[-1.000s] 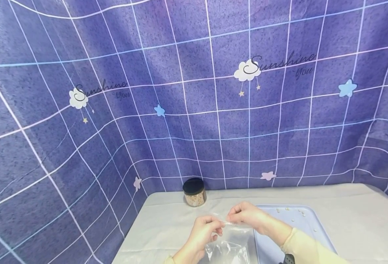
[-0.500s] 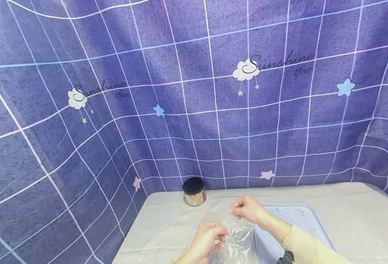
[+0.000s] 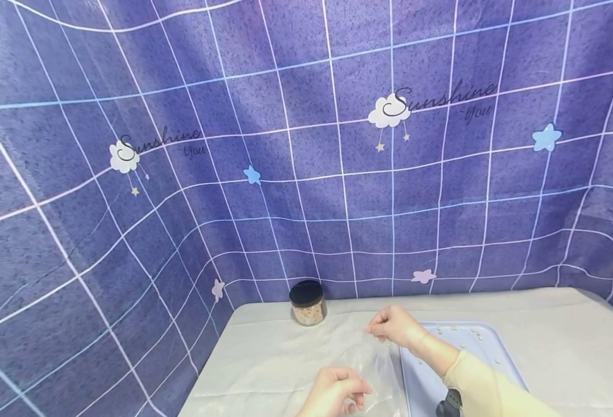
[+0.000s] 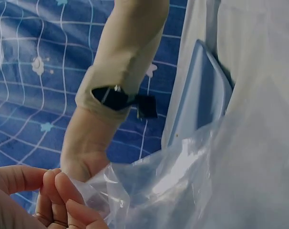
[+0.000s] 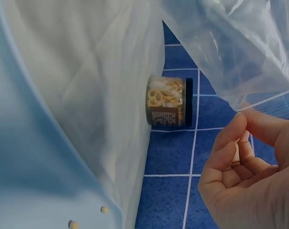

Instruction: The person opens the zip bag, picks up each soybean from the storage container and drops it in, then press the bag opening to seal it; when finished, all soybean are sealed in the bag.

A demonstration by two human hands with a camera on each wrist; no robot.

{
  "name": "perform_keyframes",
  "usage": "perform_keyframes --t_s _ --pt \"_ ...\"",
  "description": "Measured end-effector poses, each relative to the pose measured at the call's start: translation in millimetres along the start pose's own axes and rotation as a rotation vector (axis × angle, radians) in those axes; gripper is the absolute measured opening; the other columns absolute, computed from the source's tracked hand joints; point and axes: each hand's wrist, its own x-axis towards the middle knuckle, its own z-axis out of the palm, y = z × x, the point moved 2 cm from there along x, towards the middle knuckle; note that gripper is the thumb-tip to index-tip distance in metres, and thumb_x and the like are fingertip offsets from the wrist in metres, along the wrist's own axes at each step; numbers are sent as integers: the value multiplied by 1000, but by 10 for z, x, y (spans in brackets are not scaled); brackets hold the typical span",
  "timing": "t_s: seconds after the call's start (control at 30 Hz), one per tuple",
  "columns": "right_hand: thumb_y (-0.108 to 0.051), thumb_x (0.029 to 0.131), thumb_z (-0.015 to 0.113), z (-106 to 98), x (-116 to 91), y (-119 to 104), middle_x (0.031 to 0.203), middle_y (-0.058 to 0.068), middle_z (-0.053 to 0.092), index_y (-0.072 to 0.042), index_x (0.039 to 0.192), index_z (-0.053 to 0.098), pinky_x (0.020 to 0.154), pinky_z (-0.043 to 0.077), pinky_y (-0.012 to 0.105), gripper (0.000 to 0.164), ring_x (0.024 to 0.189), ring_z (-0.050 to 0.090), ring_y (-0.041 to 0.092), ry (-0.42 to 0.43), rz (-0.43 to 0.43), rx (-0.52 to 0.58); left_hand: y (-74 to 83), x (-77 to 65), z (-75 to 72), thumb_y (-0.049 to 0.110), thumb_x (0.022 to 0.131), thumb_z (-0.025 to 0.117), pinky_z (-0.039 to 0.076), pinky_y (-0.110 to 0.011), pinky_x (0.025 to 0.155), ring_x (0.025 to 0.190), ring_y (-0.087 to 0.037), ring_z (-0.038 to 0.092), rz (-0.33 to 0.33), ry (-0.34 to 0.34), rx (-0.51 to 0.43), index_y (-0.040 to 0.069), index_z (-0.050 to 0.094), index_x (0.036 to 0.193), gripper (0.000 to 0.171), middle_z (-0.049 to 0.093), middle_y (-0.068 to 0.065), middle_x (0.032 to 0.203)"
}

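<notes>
A clear plastic bag (image 3: 381, 370) is stretched between both hands over the table, beside the tray's left edge. My left hand (image 3: 337, 391) pinches its near edge between thumb and fingers; in the left wrist view the clear film (image 4: 182, 176) spreads rightward from those fingertips. Farther from me, my right hand (image 3: 396, 327) pinches a far corner of the bag, and the right wrist view shows that corner (image 5: 237, 102) between thumb and forefinger. Nothing shows inside the bag. Its lower part runs out of the head view.
A black-lidded jar (image 3: 307, 304) of small ring-shaped pieces stands at the table's back left. Right of the bag lies a light blue tray (image 3: 473, 370) with several small pale bits on it. A blue gridded curtain (image 3: 369, 191) hangs behind the pale cloth-covered table (image 3: 254, 359).
My left hand has come down toward me and slightly right, while my right hand has moved a little farther away. The bag's edge between them is now spread wider.
</notes>
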Motion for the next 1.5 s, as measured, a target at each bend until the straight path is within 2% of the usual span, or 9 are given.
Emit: perform_keyframes --t_s 0.47,0.6,0.77,0.93,1.07,1.13,1.23,1.33,1.5 --pt "-9 87 75 -23 4 61 77 0 66 3 84 73 67 49 32 12 67 59 15 -46 -5 17 -110 58 -36 9 87 66 40 -18 51 60 -9 57 -17 -53 43 -16 65 95 27 59 3 65" --pt "-10 87 76 -24 6 55 73 -2 64 1 85 73 64 49 31 12 66 58 14 -73 -21 23 -49 64 -83 15 92 65 41 -18 51 63 -8 59 -16 -202 104 -16 66 99 31 61 3 69" --pt "-11 87 76 -26 0 37 72 -1 65 1 85 74 61 50 30 12 65 58 14 -99 -45 25 241 85 -172 18 95 62 39 -18 55 63 -6 55 77 -391 154 -14 65 101 33 62 3 74" --pt "-11 87 76 -31 -11 20 72 -1 66 1 85 73 62 50 31 12 64 58 14 -115 -41 25 596 247 -320 16 96 63 42 -19 60 66 -6 53 257 -342 216 -11 66 101 28 62 3 77" --pt "-10 87 76 -39 -10 6 72 -1 65 2 86 73 62 50 32 12 63 59 14 -128 -45 31 770 447 -449 16 94 69 48 -24 70 76 -8 60 420 -212 404 1 73 97 16 68 3 85" --pt "-10 87 76 -41 -10 1 72 -2 65 2 86 73 63 51 34 12 63 59 14 -136 -42 34 787 553 -500 17 93 72 49 -28 76 83 -8 62 459 -161 517 8 76 94 10 70 5 90" --pt "-10 87 76 -43 -13 -6 72 -1 65 2 86 73 63 52 34 12 64 58 13 -143 -49 34 736 680 -549 15 90 73 47 -33 83 92 -9 62 458 -165 638 14 77 92 5 70 9 93" --pt "-10 87 76 -42 -14 -11 71 -1 65 2 86 73 63 52 31 13 64 58 13 -148 -59 35 639 737 -565 7 86 70 48 -34 85 93 -9 61 418 -241 705 13 78 90 10 71 9 93" --pt "-9 87 75 -55 -12 -10 71 -1 65 3 86 73 61 50 27 13 63 57 13 -156 -73 37 541 724 -538 -4 79 65 42 -21 57 63 -3 51 344 -326 776 11 80 87 22 73 4 85"
